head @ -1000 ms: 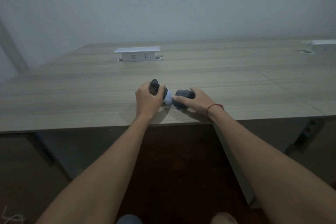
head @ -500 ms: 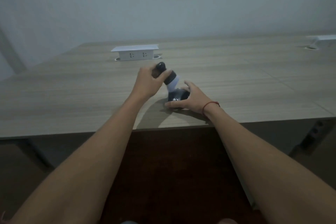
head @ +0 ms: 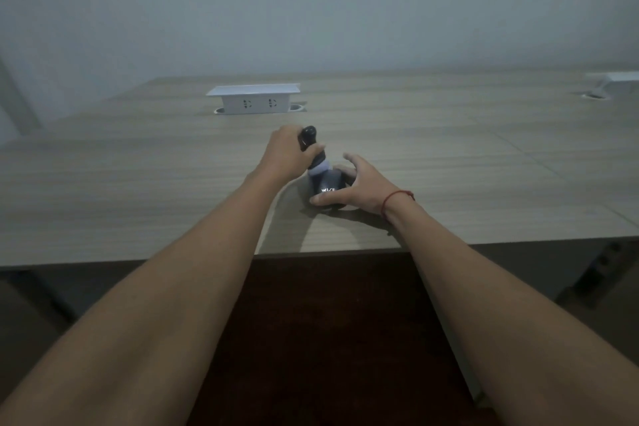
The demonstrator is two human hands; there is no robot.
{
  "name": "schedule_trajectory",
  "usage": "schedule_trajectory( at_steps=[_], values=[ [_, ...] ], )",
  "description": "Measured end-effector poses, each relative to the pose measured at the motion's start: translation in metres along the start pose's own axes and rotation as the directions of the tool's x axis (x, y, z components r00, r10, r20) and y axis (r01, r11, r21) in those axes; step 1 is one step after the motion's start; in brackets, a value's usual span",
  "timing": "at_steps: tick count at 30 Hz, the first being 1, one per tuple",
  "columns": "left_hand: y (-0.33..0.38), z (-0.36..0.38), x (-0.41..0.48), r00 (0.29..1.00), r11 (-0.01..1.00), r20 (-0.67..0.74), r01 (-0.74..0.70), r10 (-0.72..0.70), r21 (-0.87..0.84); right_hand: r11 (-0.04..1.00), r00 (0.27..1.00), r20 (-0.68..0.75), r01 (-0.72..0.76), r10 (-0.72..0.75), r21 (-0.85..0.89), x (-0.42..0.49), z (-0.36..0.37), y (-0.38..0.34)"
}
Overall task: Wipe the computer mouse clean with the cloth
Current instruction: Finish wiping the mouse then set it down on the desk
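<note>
A dark computer mouse [head: 328, 184] with white lettering sits on the wooden table [head: 138, 183] near its front edge. My right hand [head: 361, 187] grips it, thumb on the near side and fingers spread over the far side. My left hand [head: 283, 153] is closed around a dark cylindrical object [head: 308, 139], held tilted. Its pale, cloth-like lower end [head: 320, 169] touches the top of the mouse. I cannot tell what the dark object is. A red string circles my right wrist.
A white pop-up socket box [head: 254, 98] stands at the back middle of the table. A second white box [head: 619, 78] sits at the far right. A dark table leg [head: 598, 270] shows below the right edge. A pale wall lies behind.
My left hand has lifted and tipped the dark object from lying low beside the mouse to nearly upright, with its pale end on the mouse. My right hand stays on the mouse.
</note>
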State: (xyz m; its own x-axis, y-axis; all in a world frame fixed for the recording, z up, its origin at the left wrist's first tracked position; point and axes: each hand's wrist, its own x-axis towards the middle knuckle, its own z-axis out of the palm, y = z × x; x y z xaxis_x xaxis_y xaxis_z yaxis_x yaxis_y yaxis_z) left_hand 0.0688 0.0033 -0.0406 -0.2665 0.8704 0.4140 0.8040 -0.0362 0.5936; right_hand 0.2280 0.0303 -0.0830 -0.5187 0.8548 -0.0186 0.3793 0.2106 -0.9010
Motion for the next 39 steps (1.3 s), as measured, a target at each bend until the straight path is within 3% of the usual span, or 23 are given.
schedule_trajectory(
  at_steps=[4,8,11,13,16,19,22,24,26,29,31,35,37,39],
  values=[
    [0.006,-0.004,0.003,0.992,0.985,0.12,-0.008,0.029,-0.173,1.0,1.0,-0.003,0.01,-0.01,-0.009,0.001,-0.002,0.0],
    [-0.002,0.001,0.001,0.999,1.0,0.031,-0.019,0.019,-0.021,1.0,1.0,-0.003,0.015,-0.015,0.022,0.0,0.0,0.001],
    [-0.003,0.007,-0.003,0.997,0.94,0.057,0.066,-0.05,-0.334,1.0,1.0,-0.012,0.018,-0.018,0.015,0.0,0.0,0.0],
    [0.0,0.014,-0.009,0.993,0.888,0.061,0.119,-0.102,-0.445,1.0,0.999,-0.016,0.03,-0.03,0.004,0.002,-0.001,0.002],
    [0.006,0.02,-0.009,0.996,0.965,-0.041,0.066,-0.079,-0.255,1.0,1.0,-0.002,0.022,-0.022,0.013,0.001,0.0,0.001],
    [0.011,0.018,-0.004,0.999,0.989,-0.03,0.026,-0.031,-0.148,1.0,1.0,-0.013,0.021,-0.021,0.011,0.001,-0.002,0.001],
    [0.01,0.006,-0.006,0.998,0.974,0.038,0.063,-0.056,-0.219,1.0,1.0,-0.019,0.009,-0.009,0.006,0.0,-0.001,0.002],
    [0.006,-0.006,-0.009,0.983,0.937,0.161,0.14,-0.091,-0.32,1.0,1.0,-0.021,0.0,0.0,0.019,0.001,0.0,0.002],
    [0.004,-0.013,-0.009,0.97,0.94,0.228,0.157,-0.089,-0.301,1.0,1.0,-0.028,0.004,-0.003,0.02,0.002,0.001,0.002],
    [0.0,-0.006,0.001,0.997,0.999,0.072,-0.001,0.004,-0.041,1.0,1.0,-0.026,0.005,-0.005,0.011,0.001,0.002,0.001],
    [0.002,-0.001,0.002,0.997,0.996,0.05,-0.059,0.055,0.071,1.0,1.0,-0.026,0.006,-0.006,0.004,0.001,0.003,0.001],
    [0.011,-0.024,0.013,0.94,0.973,0.315,-0.184,0.132,0.143,1.0,1.0,-0.021,0.009,-0.009,0.019,0.003,0.001,0.004],
    [0.018,-0.043,0.021,0.884,0.974,0.46,-0.172,0.086,0.148,1.0,1.0,-0.026,0.012,-0.012,0.014,0.005,0.002,0.005],
    [0.022,-0.047,0.025,0.868,0.965,0.487,-0.204,0.1,0.167,1.0,1.0,-0.019,0.016,-0.016,0.003,0.006,0.002,0.006]
  ],
)
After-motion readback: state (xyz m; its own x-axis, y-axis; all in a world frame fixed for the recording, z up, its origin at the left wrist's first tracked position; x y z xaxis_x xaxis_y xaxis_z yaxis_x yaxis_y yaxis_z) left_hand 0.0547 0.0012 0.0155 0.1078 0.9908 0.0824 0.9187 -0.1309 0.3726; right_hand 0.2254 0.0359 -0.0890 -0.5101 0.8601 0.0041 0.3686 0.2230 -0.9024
